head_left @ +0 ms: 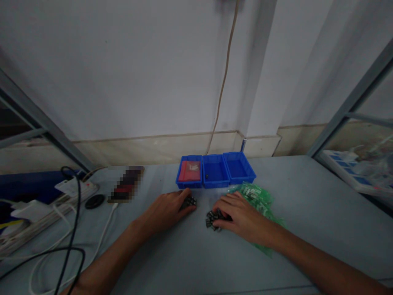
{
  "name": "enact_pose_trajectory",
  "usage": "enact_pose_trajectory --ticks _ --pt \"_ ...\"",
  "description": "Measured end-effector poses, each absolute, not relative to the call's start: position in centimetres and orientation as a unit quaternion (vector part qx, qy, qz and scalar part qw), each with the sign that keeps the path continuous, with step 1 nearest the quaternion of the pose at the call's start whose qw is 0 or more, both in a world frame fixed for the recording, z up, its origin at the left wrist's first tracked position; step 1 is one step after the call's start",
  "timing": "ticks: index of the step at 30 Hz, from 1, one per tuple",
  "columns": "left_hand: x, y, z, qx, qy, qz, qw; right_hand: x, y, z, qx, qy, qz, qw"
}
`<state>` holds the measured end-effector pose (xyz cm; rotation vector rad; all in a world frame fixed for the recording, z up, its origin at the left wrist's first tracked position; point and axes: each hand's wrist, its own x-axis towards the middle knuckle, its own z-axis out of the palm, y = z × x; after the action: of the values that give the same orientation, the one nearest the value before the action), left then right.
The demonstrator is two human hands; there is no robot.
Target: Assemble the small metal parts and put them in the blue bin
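Note:
Several small dark metal parts lie in a pile on the grey table, with my right hand curled over their right side, fingers closed on some of them. To the left, my left hand is cupped around another little cluster of metal parts, thumb and fingers bent about it. The exact kind of these parts is too small to make out. Green plastic bags lie behind and partly under my right hand and forearm. Just beyond both hands stand three blue bins side by side.
The left bin holds a red packet; one tiny part lies in the middle bin. The right bin is angled. At left are a blurred phone-like object, cables, a power strip and a black disc. A wall stands behind.

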<state>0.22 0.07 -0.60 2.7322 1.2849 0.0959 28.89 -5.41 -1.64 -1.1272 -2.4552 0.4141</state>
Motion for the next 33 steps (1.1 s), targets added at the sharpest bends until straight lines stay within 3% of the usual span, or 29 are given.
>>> enact_pose_trajectory --ticks 33 --pt "0.05 0.10 -0.91 0.902 0.427 0.031 0.064 29.23 -5.08 -1.58 -0.396 -0.893 0.112 0.180"
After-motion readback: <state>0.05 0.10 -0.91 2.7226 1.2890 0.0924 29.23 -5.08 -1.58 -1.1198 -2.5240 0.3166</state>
